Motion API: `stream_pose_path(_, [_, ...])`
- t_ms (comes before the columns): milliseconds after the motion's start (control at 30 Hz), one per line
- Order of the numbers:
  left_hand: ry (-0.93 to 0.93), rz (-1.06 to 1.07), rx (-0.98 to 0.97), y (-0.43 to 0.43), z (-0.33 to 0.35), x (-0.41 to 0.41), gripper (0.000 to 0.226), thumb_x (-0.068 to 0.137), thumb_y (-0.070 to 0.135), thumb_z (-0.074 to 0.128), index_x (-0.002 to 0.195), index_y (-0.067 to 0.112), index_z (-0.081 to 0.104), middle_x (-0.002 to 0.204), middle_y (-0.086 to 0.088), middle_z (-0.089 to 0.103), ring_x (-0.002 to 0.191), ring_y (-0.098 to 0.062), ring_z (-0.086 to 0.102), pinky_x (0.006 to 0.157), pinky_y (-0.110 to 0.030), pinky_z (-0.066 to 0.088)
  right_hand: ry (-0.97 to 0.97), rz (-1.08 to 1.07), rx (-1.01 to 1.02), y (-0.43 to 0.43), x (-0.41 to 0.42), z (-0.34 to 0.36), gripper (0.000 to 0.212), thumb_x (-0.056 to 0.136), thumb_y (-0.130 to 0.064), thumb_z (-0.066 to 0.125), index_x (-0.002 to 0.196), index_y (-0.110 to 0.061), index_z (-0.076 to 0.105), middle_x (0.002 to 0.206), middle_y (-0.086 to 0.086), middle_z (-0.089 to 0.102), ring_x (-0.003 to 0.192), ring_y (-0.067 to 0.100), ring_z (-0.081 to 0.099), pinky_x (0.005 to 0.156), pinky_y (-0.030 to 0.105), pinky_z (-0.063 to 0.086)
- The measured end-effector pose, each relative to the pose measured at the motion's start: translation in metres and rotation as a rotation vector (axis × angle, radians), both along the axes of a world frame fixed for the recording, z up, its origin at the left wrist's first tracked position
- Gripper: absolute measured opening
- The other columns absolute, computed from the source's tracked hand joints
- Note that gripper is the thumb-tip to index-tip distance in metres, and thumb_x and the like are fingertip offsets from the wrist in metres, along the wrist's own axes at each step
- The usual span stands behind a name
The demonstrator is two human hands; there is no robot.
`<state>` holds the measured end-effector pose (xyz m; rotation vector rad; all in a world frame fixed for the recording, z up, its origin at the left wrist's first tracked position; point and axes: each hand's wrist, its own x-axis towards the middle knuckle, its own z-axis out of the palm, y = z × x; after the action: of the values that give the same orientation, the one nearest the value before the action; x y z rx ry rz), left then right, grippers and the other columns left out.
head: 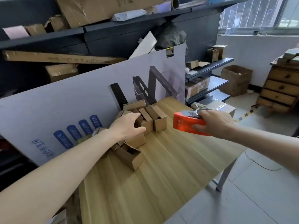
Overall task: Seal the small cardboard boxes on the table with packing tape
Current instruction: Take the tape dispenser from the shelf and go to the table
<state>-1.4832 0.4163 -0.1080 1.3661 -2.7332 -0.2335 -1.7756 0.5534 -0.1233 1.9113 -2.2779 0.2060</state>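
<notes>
Several small cardboard boxes [159, 120] with open flaps stand and lie in a heap at the far left of the wooden table [169, 175]. One open box [129, 155] lies on its side nearest me. My left hand [127, 126] reaches over the heap and its fingers curl round an upright box [147, 125] in the middle. My right hand [215, 122] grips an orange tape dispenser [186, 122] in the air just right of the boxes, above the table's right edge.
A large printed white board [80, 102] leans behind the boxes along the table's left side. Dark shelves [113, 28] with cardboard stand behind it. To the right are low shelves, a brown carton [236, 80] on the floor and a wooden drawer chest [281, 88].
</notes>
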Motion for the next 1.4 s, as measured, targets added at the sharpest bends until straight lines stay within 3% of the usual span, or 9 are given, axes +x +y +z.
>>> stream_pose_path(100, [-0.017,0.02,0.033,-0.011,-0.009,-0.008,0.071,0.089,0.054,0.054,0.149,0.026,0.027,0.155,0.005,0.03,0.142,-0.019,0.03,0.11,-0.042,0.037,-0.039,0.019,0.015,-0.022,-0.012,-0.009,0.036,0.084,-0.062,0.051,0.088,-0.026,0.051,0.092,-0.008,0.062,0.079,0.018,0.057,0.064,0.035,0.052])
stream_pose_path(300, [0.05,0.073,0.019,-0.061,-0.011,-0.03,0.073,0.088,0.055,0.054,0.149,0.025,0.028,0.154,0.003,0.032,0.14,-0.02,0.033,0.109,-0.042,0.038,0.02,0.092,0.038,-0.064,-0.033,0.006,0.036,0.086,-0.059,0.052,0.084,-0.024,0.048,0.092,-0.007,0.059,0.075,0.017,0.05,0.058,0.03,0.036])
stream_pose_path(433, [0.1,0.1,0.015,-0.093,-0.005,-0.047,0.072,0.088,0.055,0.055,0.149,0.026,0.029,0.155,0.004,0.031,0.14,-0.02,0.032,0.108,-0.041,0.038,0.09,0.106,0.026,-0.095,-0.048,0.028,0.036,0.086,-0.06,0.052,0.09,-0.024,0.051,0.091,-0.008,0.06,0.079,0.017,0.054,0.06,0.031,0.04])
stream_pose_path(633, [0.126,0.148,0.022,-0.126,0.0,-0.064,0.07,0.09,0.051,0.055,0.149,0.025,0.028,0.155,0.002,0.031,0.14,-0.023,0.032,0.107,-0.043,0.037,0.081,0.145,-0.02,-0.138,-0.061,0.036,0.035,0.086,-0.058,0.052,0.091,-0.023,0.052,0.093,-0.008,0.06,0.077,0.016,0.054,0.053,0.028,0.033])
stream_pose_path(833, [0.1,0.2,0.014,-0.149,0.004,-0.063,0.071,0.089,0.053,0.055,0.149,0.024,0.028,0.154,0.001,0.032,0.14,-0.022,0.033,0.109,-0.044,0.038,0.065,0.242,-0.006,-0.184,-0.07,0.029,0.034,0.086,-0.059,0.052,0.088,-0.025,0.048,0.094,-0.01,0.059,0.078,0.016,0.054,0.06,0.029,0.038])
stream_pose_path(933, [0.094,0.269,0.02,-0.151,0.005,-0.061,0.07,0.09,0.052,0.055,0.149,0.024,0.027,0.155,0.001,0.031,0.14,-0.023,0.033,0.109,-0.044,0.038,0.037,0.312,-0.01,-0.21,-0.073,0.026,0.032,0.085,-0.057,0.053,0.089,-0.026,0.049,0.088,-0.011,0.055,0.074,0.014,0.051,0.059,0.028,0.038])
stream_pose_path(1167, [0.06,0.484,0.02,-0.135,0.009,-0.058,0.072,0.09,0.053,0.053,0.15,0.024,0.025,0.157,0.002,0.026,0.142,-0.021,0.028,0.111,-0.039,0.033,-0.002,0.496,-0.007,-0.267,-0.082,0.027,0.032,0.085,-0.054,0.053,0.09,-0.022,0.05,0.096,-0.009,0.06,0.082,0.018,0.055,0.062,0.031,0.041])
stream_pose_path(1300, [0.041,0.63,-0.004,-0.114,0.016,-0.062,0.073,0.089,0.055,0.053,0.15,0.027,0.025,0.156,0.004,0.028,0.141,-0.019,0.03,0.109,-0.04,0.037,-0.066,0.633,0.001,-0.29,-0.083,0.034,0.025,0.088,-0.048,0.054,0.089,-0.028,0.038,0.089,-0.013,0.049,0.078,0.015,0.046,0.061,0.03,0.034])
stream_pose_path(1400, [0.027,0.727,-0.012,-0.093,0.017,-0.068,0.073,0.089,0.054,0.054,0.15,0.025,0.025,0.156,0.003,0.028,0.141,-0.02,0.03,0.108,-0.04,0.036,-0.071,0.709,-0.012,-0.309,-0.082,0.028,0.028,0.087,-0.05,0.053,0.098,-0.025,0.051,0.1,-0.011,0.059,0.082,0.017,0.055,0.057,0.03,0.036])
